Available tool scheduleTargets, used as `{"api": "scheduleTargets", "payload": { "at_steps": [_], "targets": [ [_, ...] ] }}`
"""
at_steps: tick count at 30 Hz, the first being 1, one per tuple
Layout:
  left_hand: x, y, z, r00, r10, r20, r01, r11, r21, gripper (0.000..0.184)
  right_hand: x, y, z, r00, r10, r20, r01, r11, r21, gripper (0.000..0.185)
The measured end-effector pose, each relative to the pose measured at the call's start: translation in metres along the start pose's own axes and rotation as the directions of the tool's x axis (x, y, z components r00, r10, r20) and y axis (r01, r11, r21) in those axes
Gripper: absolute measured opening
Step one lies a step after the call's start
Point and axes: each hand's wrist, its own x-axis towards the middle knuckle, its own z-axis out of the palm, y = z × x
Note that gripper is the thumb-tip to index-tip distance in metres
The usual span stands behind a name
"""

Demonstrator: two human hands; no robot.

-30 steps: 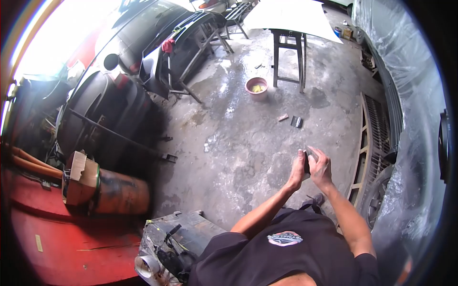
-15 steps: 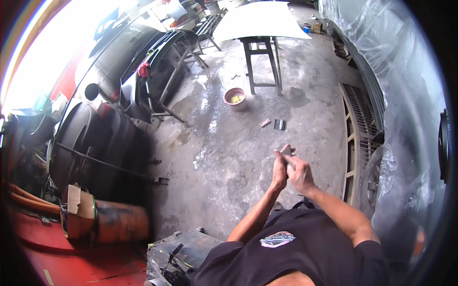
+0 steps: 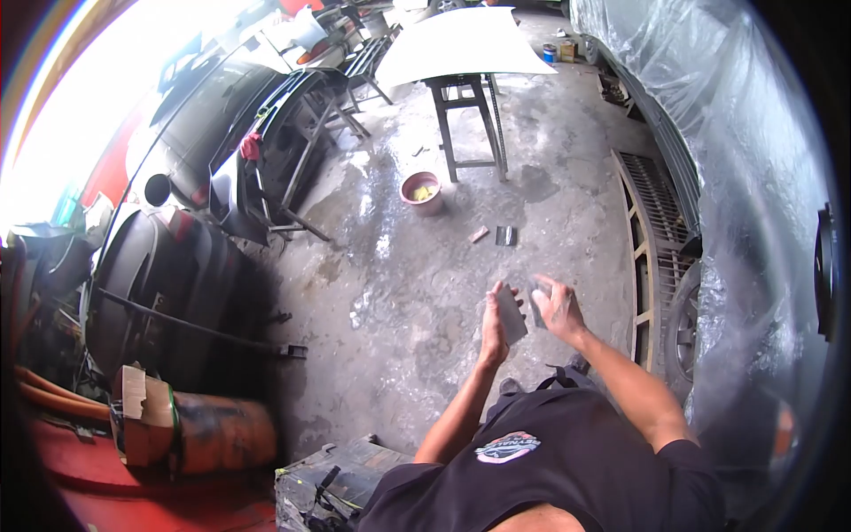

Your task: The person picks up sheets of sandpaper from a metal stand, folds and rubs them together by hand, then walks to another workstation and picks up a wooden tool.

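My left hand (image 3: 494,326) is wrapped round a flat grey rectangular piece (image 3: 511,315), whose broad face shows. Just to its right, my right hand (image 3: 560,310) pinches a second, smaller dark grey piece (image 3: 537,307) at its left side. The two hands are apart, with a narrow gap between the pieces. On the floor ahead lie a small dark block (image 3: 506,236) and a pinkish block (image 3: 480,234). A pink bucket (image 3: 422,194) with something yellow inside stands beyond them.
A white panel (image 3: 465,43) rests on a dark stand (image 3: 470,129) ahead. Car parts (image 3: 168,284) and an orange cylinder (image 3: 226,434) are on the left. A slatted frame (image 3: 645,257) and plastic sheeting (image 3: 753,266) line the right side.
My hands were together around the grey material and have now separated, each with a piece. The view has shifted, so the floor items appear further left.
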Motion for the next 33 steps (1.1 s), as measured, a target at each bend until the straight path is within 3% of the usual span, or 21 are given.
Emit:
{"api": "scheduleTargets", "payload": {
  "at_steps": [1, 2, 4, 6, 8, 12, 13, 14, 17, 19, 20, 22, 23, 24, 26, 27, 28, 30, 32, 33],
  "targets": [
    [0.002, 0.005, -0.003, 1.000, 0.009, -0.002, -0.009, 1.000, 0.005, 0.077, -0.012, -0.016, -0.002, 0.980, 0.137, 0.144, -0.145, 0.988, 0.048, 0.034],
    [0.005, 0.005, -0.002, 1.000, 0.009, -0.006, -0.009, 1.000, 0.003, 0.077, -0.022, -0.008, 0.008, 0.979, 0.137, 0.149, -0.146, 0.988, 0.046, 0.034],
    [0.010, 0.003, 0.004, 0.994, 0.095, 0.059, -0.100, 0.992, 0.082, 0.081, -0.038, 0.003, 0.031, 0.946, -0.299, 0.128, 0.303, 0.953, -0.013, 0.036],
    [0.008, -0.006, 0.014, 0.985, 0.136, 0.110, -0.144, 0.987, 0.070, 0.083, -0.032, 0.002, 0.029, 0.953, -0.290, 0.081, 0.294, 0.955, -0.031, 0.035],
    [0.001, -0.008, 0.020, 0.991, 0.095, 0.093, -0.115, 0.963, 0.243, 0.082, -0.004, -0.004, 0.016, 0.975, -0.220, -0.037, 0.218, 0.975, -0.054, 0.036],
    [0.008, -0.003, 0.021, 0.989, 0.083, 0.124, -0.118, 0.943, 0.312, 0.081, -0.001, -0.001, 0.021, 0.948, -0.310, -0.079, 0.303, 0.949, -0.087, 0.035],
    [0.000, 0.010, 0.035, 0.975, 0.200, 0.096, -0.217, 0.949, 0.227, 0.081, -0.015, -0.008, 0.025, 0.950, -0.312, -0.034, 0.308, 0.948, -0.086, 0.036],
    [0.006, 0.009, 0.027, 0.987, 0.148, 0.060, -0.154, 0.981, 0.118, 0.081, -0.028, -0.011, 0.029, 0.960, -0.280, 0.024, 0.281, 0.957, -0.072, 0.037],
    [0.005, 0.009, 0.020, 0.987, 0.147, 0.070, -0.157, 0.972, 0.173, 0.076, -0.031, 0.000, 0.032, 0.964, -0.263, 0.046, 0.264, 0.965, -0.001, 0.036],
    [-0.005, 0.012, 0.027, 0.992, 0.054, 0.114, -0.075, 0.979, 0.191, 0.066, -0.009, 0.015, 0.031, 0.956, -0.282, -0.080, 0.281, 0.959, -0.032, 0.036],
    [-0.004, 0.005, 0.025, 0.992, 0.056, 0.117, -0.077, 0.979, 0.191, 0.066, 0.000, 0.016, 0.024, 0.971, -0.222, -0.093, 0.213, 0.973, -0.092, 0.036],
    [-0.006, -0.007, 0.020, 0.977, 0.151, 0.154, -0.198, 0.909, 0.367, 0.059, 0.020, 0.031, 0.019, 0.968, -0.187, -0.169, 0.165, 0.977, -0.137, 0.037],
    [-0.009, -0.008, 0.017, 0.956, 0.205, 0.210, -0.281, 0.846, 0.453, 0.058, 0.027, 0.037, 0.014, 0.991, -0.056, -0.121, 0.050, 0.997, -0.058, 0.037],
    [-0.012, -0.010, 0.015, 0.955, 0.209, 0.212, -0.285, 0.846, 0.451, 0.058, 0.027, 0.043, 0.013, 0.991, -0.060, -0.122, 0.053, 0.997, -0.059, 0.037],
    [-0.014, -0.014, 0.011, 0.976, 0.178, 0.124, -0.206, 0.939, 0.275, 0.059, 0.022, 0.042, 0.009, 0.985, -0.079, -0.153, 0.073, 0.996, -0.044, 0.037],
    [-0.007, -0.015, 0.000, 0.998, 0.021, 0.057, -0.030, 0.985, 0.170, 0.062, 0.016, 0.043, 0.006, 0.996, -0.014, -0.092, 0.009, 0.998, -0.059, 0.036],
    [-0.012, 0.004, 0.008, 1.000, 0.002, 0.023, -0.005, 0.988, 0.154, 0.064, 0.005, 0.037, 0.007, 0.996, -0.013, -0.089, 0.007, 0.998, -0.062, 0.036],
    [0.009, -0.009, -0.005, 0.981, 0.179, 0.067, -0.187, 0.974, 0.132, 0.069, -0.021, 0.018, 0.019, 0.998, -0.025, 0.061, 0.020, 0.996, 0.091, 0.036],
    [0.008, -0.003, 0.009, 0.986, 0.158, 0.053, -0.163, 0.979, 0.122, 0.071, -0.042, 0.007, 0.032, 0.972, -0.208, 0.106, 0.214, 0.976, -0.048, 0.036],
    [0.005, 0.002, 0.018, 0.990, 0.138, 0.044, -0.142, 0.983, 0.116, 0.073, -0.041, 0.001, 0.029, 0.975, -0.192, 0.108, 0.202, 0.975, -0.091, 0.035]
  ]
}}
